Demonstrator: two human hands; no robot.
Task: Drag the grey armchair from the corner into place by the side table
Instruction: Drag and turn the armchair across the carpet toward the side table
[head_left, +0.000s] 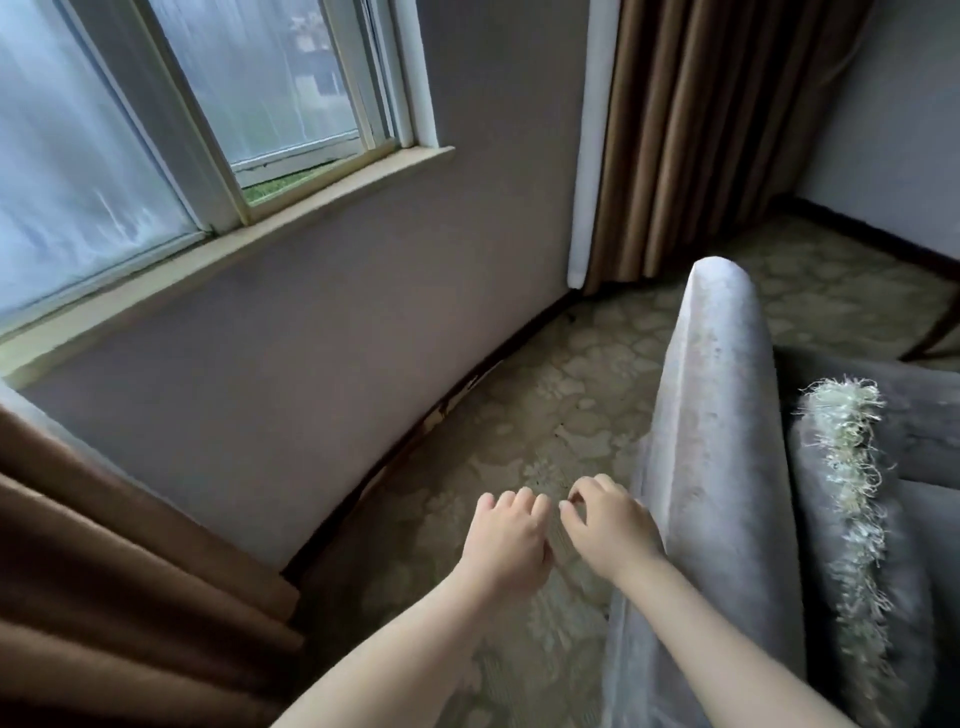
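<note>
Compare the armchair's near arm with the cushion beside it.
The armchair arm is pale grey, smooth and plain; the cushion carries a shaggy cream fringe. The arm runs longer; the cushion, shorter, stands on edge beside it. Both are grey fabric.

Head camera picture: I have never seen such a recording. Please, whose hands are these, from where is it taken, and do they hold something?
There is no machine here. A person wears one camera on the head, looking forward and down, so you see their own arms. The left hand and right hand are above the patterned carpet, fingers curled, holding nothing. Beside the right hand is the grey armchair, with a fringed cushion in it. Also visible: a window and brown curtains.
</note>
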